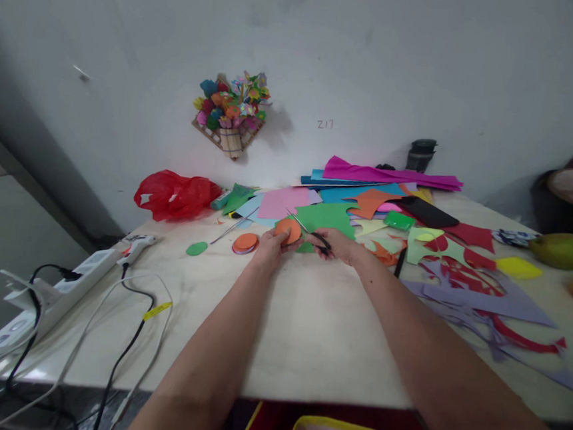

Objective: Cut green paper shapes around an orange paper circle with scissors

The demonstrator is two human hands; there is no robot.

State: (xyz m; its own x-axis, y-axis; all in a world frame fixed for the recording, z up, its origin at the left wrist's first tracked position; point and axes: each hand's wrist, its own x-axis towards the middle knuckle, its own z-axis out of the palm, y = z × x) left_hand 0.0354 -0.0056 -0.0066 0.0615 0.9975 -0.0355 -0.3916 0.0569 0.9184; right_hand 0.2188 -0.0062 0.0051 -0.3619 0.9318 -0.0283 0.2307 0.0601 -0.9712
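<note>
My left hand (276,244) pinches an orange paper disc (288,230) over the middle of the table. Just right of it, my right hand (337,245) is closed on black-handled scissors (321,243), whose blades point up and left toward the disc. Behind both hands lies a green sheet (329,217) with cut-out edges. Left of my left hand, another orange disc (245,242) rests on a small stack, and a green disc (196,248) lies farther left. A thin stick-like object (234,226) lies behind the stack.
A white power strip (85,278) with cables runs along the left side. At the back left sits a red plastic bag (175,195). Colored sheets, a black phone-like slab (430,212), purple scraps (494,300) and a green mango (567,251) occupy the right side.
</note>
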